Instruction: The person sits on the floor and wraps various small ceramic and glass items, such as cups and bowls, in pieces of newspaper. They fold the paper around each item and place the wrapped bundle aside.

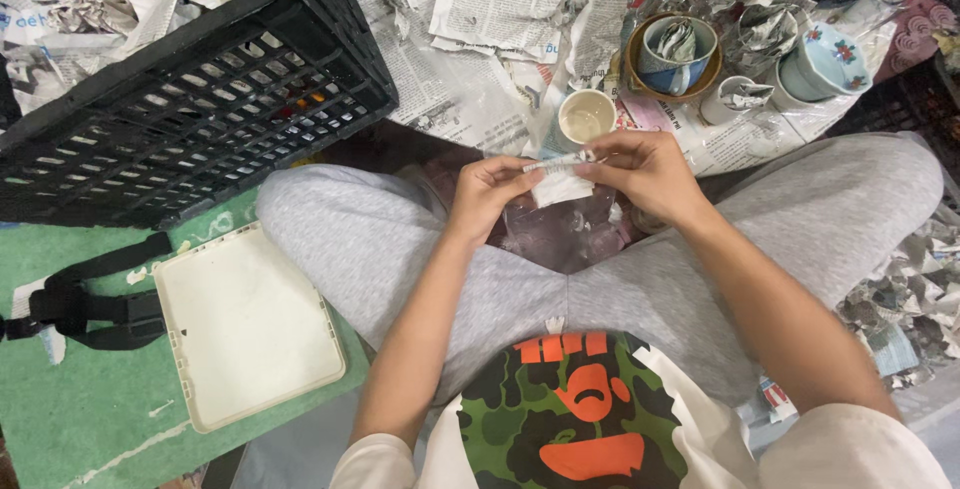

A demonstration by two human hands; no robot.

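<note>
Just below the small cream cup, over the crossed grey-trousered legs, I see both hands meeting on a thin rolled strip of white paper. My left hand pinches its near end between thumb and fingers; my right hand pinches the far end, fingers closed on it. A square of white paper hangs under the strip.

My judgement: the strip is slight and held only at its ends, so a hard pull could tear it, and a loose pinch could let it unroll into the lap. The cream cup sits near the right knuckles, and a wide elbow swing could knock it or the blue-and-white bowl beyond it.

Crumpled newspaper covers the floor around the cup; left of it stands a black plastic crate, nearer me a white tray on green matting.
</note>
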